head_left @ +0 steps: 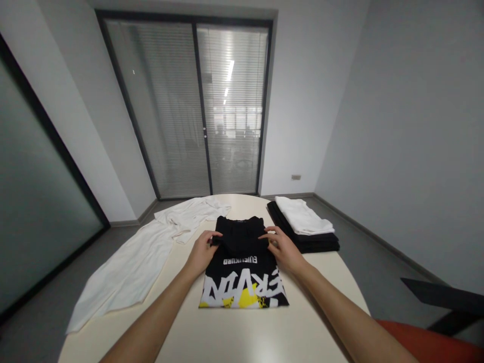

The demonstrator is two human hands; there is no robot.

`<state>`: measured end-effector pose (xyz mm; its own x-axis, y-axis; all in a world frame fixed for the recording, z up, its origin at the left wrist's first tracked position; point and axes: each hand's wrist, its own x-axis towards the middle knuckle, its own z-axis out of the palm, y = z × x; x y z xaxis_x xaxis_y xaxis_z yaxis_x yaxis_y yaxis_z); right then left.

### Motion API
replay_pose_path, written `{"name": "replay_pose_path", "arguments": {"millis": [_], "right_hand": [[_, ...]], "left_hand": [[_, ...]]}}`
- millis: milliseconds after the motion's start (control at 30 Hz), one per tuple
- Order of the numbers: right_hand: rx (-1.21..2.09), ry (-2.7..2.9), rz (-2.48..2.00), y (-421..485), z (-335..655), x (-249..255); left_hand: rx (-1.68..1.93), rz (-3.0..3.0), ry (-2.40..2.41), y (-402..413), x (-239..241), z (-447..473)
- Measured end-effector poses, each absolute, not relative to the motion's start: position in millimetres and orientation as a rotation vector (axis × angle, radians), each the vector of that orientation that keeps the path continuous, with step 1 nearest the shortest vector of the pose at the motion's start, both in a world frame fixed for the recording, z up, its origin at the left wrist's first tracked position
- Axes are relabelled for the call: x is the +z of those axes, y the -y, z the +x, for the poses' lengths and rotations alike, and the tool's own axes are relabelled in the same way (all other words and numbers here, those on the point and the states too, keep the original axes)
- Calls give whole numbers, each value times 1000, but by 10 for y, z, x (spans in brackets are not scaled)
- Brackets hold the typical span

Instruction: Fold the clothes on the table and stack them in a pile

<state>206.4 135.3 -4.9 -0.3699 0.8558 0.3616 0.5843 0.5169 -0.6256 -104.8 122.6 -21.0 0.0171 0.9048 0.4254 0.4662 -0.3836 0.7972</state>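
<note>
**Grey room, round table: one black printed shirt, both hands on it**

Item 1. Round cream table (pixel 242 333), set before a glass door with shut blinds (pixel 200 111). It serves as the flat working surface.

Item 2. Black T-shirt (pixel 242 237), white and yellow lettering. It lies at the table's middle, straight in front of you, sides turned in to a narrow panel with the print upside down to you. The central spot puts it within reach of both arms.

Item 3. Your left hand (pixel 202 252) has its fingers curled in, pinching the shirt's left edge at mid-length. Your right hand (pixel 284 250) mirrors it on the right edge with looser fingers, their tips on the cloth. Whether they pinch or only press cannot be told. The matched hold likely keeps the panel square.

Item 4. White garment (pixel 128 267), spread unfolded and draped over the left rim, apart from the shirt.

Item 5. Folded white shirt (pixel 302 216) atop a folded black pile (pixel 317 243), far right, just beside the shirt's corner. It probably groups folded pieces.

Item 6. Red chair (pixel 427 343), lower right.
</note>
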Motion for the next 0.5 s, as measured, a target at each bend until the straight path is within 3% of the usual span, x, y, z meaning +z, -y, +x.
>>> {"name": "replay_pose_path", "arguments": {"millis": [333, 500], "right_hand": [[531, 1871, -1261, -1856, 1953, 228], [596, 1837, -1415, -2162, 1945, 98]], "left_hand": [[1417, 1804, -1594, -1767, 94, -919], [1393, 1775, -1744, -2069, -4, -931]]}}
